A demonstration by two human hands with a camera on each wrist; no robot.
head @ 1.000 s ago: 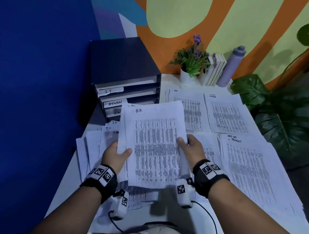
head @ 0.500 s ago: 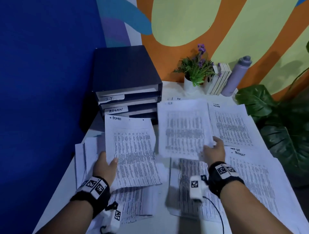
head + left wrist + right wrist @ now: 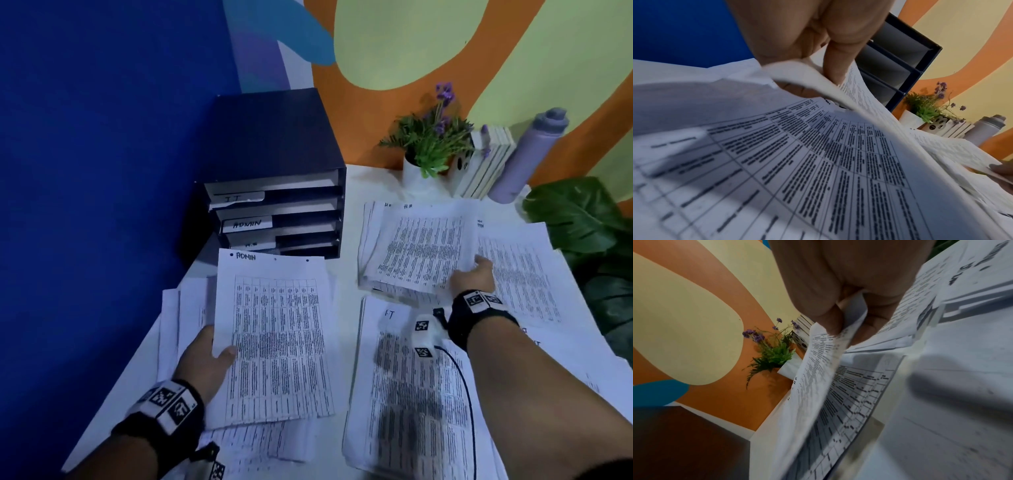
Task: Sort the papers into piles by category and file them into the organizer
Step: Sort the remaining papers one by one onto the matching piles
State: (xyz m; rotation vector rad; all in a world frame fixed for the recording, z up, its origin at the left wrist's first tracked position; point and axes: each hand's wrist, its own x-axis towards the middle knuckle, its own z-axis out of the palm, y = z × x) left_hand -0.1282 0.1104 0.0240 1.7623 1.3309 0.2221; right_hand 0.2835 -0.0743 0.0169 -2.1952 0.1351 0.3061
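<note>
My left hand [image 3: 209,356] pinches the left edge of an unsorted stack whose top sheet is marked ADMIN [image 3: 277,335]; the left wrist view shows thumb and fingers [image 3: 836,65] clamping lifted sheets [image 3: 818,76]. My right hand [image 3: 474,275] pinches the lower right corner of an HR sheet [image 3: 421,250], which lies over the HR pile [image 3: 373,236] at the back; the right wrist view shows that sheet [image 3: 818,378] between thumb and fingers. An IT pile [image 3: 407,394] lies below it. The dark organizer [image 3: 270,161] stands at the back left with trays labelled IT and ADMIN.
Another printed pile [image 3: 524,270] lies right of the HR pile, more sheets at the far right. A potted plant [image 3: 428,150], books [image 3: 486,168] and a grey bottle [image 3: 527,150] stand along the back wall. Large green leaves [image 3: 589,240] border the table's right side. A blue wall closes the left.
My right hand carried the HR sheet off the held stack, rightward and back, down onto the HR pile. The ADMIN sheet is now the stack's top; the left hand stayed put.
</note>
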